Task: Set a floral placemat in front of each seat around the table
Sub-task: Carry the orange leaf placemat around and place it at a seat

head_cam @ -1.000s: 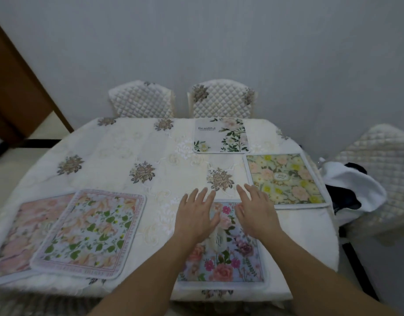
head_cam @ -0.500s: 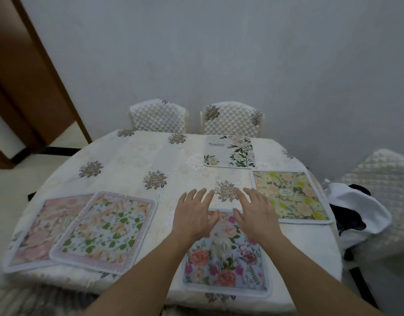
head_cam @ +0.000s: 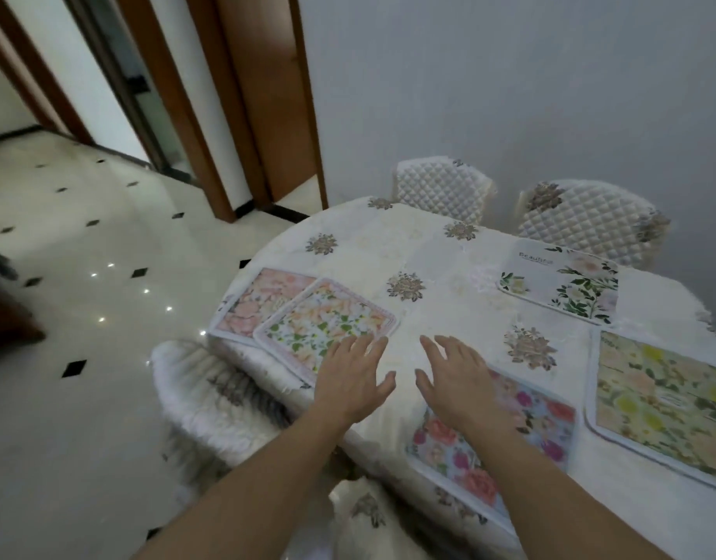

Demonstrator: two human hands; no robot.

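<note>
Several floral placemats lie on the white-clothed table (head_cam: 441, 317). A blue mat with pink roses (head_cam: 522, 442) sits at the near edge, and my right hand (head_cam: 461, 377) hovers open over its left end. My left hand (head_cam: 354, 375) is open, fingers spread, with its fingertips at the near corner of a green-leaf mat with a pink border (head_cam: 328, 321). That mat overlaps a pale pink mat (head_cam: 255, 297) at the table's left edge. A yellow-flowered mat (head_cam: 663, 394) lies at the right, and a white mat with green leaves (head_cam: 562, 284) at the far side.
Two quilted white chairs (head_cam: 441, 187) (head_cam: 591, 220) stand against the grey wall behind the table. Another white padded chair (head_cam: 211, 394) is tucked at the near left. Shiny tiled floor (head_cam: 85, 276) and brown door frames (head_cam: 243, 95) fill the left.
The view has swung left and tilted. Both hands have left the blue rose mat's top and shifted left; the left hand now reaches the green-leaf mat.
</note>
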